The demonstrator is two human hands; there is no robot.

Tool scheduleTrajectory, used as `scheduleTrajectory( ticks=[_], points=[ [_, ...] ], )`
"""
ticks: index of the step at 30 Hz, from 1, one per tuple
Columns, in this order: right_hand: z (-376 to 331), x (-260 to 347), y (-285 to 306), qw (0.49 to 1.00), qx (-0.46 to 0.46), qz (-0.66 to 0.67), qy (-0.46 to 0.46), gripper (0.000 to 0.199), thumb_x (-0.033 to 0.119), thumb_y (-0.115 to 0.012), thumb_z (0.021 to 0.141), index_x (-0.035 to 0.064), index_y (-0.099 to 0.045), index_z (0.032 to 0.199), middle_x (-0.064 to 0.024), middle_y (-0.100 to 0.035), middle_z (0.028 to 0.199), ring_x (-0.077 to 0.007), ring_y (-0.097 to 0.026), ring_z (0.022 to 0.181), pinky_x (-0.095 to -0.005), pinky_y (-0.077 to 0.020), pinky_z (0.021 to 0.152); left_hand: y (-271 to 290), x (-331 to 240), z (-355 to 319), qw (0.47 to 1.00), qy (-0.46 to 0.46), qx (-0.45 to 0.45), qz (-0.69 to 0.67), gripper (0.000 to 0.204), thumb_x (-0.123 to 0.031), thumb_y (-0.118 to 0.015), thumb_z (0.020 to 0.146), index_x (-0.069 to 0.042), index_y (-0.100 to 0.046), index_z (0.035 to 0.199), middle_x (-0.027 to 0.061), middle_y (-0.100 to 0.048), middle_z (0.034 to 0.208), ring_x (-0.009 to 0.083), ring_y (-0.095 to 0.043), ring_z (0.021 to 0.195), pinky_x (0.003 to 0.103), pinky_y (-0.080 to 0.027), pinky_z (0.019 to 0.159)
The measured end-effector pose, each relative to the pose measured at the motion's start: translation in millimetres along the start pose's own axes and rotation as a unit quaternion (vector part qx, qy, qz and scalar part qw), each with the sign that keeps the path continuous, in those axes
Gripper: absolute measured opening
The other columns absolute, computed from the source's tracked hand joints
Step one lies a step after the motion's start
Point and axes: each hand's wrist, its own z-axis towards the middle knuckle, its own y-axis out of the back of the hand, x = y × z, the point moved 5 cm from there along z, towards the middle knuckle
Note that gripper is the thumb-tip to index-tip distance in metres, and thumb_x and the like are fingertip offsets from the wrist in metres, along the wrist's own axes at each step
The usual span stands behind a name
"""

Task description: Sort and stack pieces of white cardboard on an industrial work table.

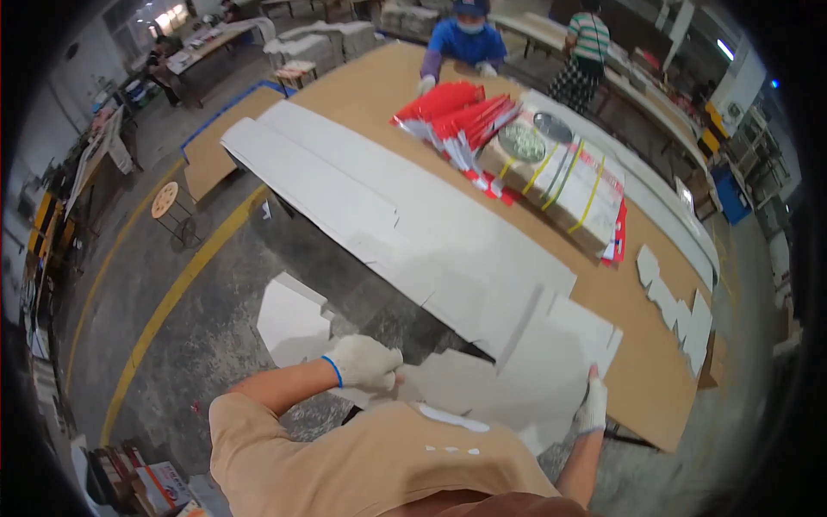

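Observation:
In front of my body I hold a white die-cut cardboard sheet (pixel 461 386) with notched edges; its far right part rests over the table. My left hand (pixel 366 360), in a white knit glove with a blue cuff, is closed on the sheet near its left part. My right hand (pixel 593 405), also gloved, grips the sheet's right edge, the thumb on top. Beyond it, long white cardboard sheets (pixel 379 202) lie flat along the table's near edge, and one overlaps the held sheet.
The brown table (pixel 370 86) carries red packets (pixel 448 108), a strapped carton (pixel 560 177) topped with round items, and torn white cardboard strips (pixel 668 297). A person in blue (pixel 461 39) leans at its far edge. A stool (pixel 165 200) stands left; boxes (pixel 159 482) sit lower left.

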Motion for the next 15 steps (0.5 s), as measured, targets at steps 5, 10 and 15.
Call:
scheduleTrajectory(
  ticks=[5,10,15],
  points=[
    [22,3,-71,0.997,0.037,-0.018,-0.069,0.057,0.044,-0.060,0.081,-0.0020,-0.051,0.114,-0.0131,-0.058,0.106,-0.0236,-0.057,0.095,-0.0370,-0.0479,0.079,2,64,4,0.997,-0.027,-0.078,-0.006,0.032,-0.041,-0.050,0.079,-0.010,-0.058,0.079,0.0172,-0.060,0.064,0.0367,-0.060,0.063,0.049,-0.046,0.054],
    [26,-5,-81,0.988,-0.064,-0.089,-0.104,0.061,0.045,-0.064,0.077,-0.0014,-0.051,0.114,-0.0132,-0.058,0.105,-0.0243,-0.056,0.093,-0.0372,-0.0471,0.079,10,85,27,0.998,-0.045,-0.039,-0.004,0.039,-0.048,-0.050,0.080,-0.010,-0.058,0.081,0.0177,-0.060,0.063,0.0372,-0.060,0.063,0.049,-0.046,0.054],
    [54,-12,-91,0.990,-0.069,-0.080,-0.093,0.065,0.046,-0.066,0.075,-0.0002,-0.050,0.117,-0.0128,-0.056,0.110,-0.0249,-0.052,0.101,-0.0379,-0.0430,0.086,41,95,60,0.999,-0.042,0.016,0.028,0.040,-0.045,-0.050,0.081,-0.006,-0.059,0.079,0.0184,-0.062,0.069,0.0362,-0.062,0.068,0.048,-0.047,0.059]
  ],
)
